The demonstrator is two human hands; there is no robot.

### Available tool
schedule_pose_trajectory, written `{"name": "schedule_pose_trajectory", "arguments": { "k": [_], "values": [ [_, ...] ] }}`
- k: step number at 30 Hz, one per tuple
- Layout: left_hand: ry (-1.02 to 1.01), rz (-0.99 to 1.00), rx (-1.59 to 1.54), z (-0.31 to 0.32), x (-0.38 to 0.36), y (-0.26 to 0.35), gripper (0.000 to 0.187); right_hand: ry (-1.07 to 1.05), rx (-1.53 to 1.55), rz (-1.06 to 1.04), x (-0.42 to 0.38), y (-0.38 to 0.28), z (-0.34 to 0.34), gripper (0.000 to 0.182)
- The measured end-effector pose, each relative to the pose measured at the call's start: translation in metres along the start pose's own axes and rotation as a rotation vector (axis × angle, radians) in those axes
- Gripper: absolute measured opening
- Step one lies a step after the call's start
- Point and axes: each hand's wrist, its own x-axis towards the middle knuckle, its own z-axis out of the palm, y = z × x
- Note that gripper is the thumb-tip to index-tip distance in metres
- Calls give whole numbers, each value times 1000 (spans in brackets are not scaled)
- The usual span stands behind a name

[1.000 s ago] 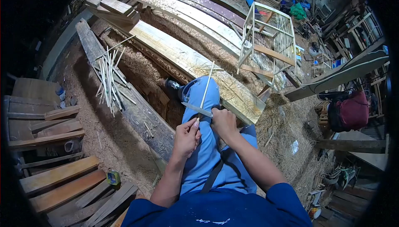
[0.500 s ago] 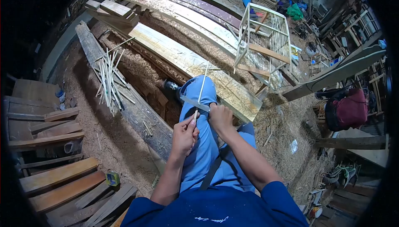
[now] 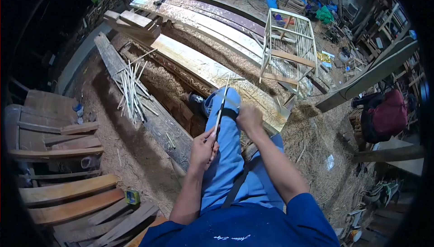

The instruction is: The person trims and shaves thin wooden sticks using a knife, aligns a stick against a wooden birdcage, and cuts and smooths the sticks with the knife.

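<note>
A reddish board [image 3: 77, 207] lies beside a yellowish board [image 3: 68, 189], lower left.

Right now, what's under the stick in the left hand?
Under the stick: blue trouser leg at the knee, then a pale plank behind its far tip. The left hand covers the near end and the cloth beneath; can't tell whether stick touches knee.

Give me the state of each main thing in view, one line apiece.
Left hand: closed around the thin stick
Right hand: closed around the knife, blurred
Knife: blade bare, crossing the thin stick
Thin stick: gripped near one end
Loose sticks: heaped on the grey plank
Pale plank: strewn with shavings
Cage: standing, open-barred
</note>
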Motion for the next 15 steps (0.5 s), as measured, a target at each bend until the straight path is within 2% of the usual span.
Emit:
{"name": "schedule_pose_trajectory", "arguments": {
  "k": [4, 6, 15],
  "values": [
    [8, 80, 138, 18, 10, 21, 38, -35, -15, -106, -12, -13, -4, 6],
    [-10, 56, 173, 18, 17, 23, 37, -84, -40, -173, -13, -12, -5, 6],
    [-21, -17, 166, 18, 28, 15, 36, -115, -46, -226, -21, -6, -4, 9]
  ]
}}
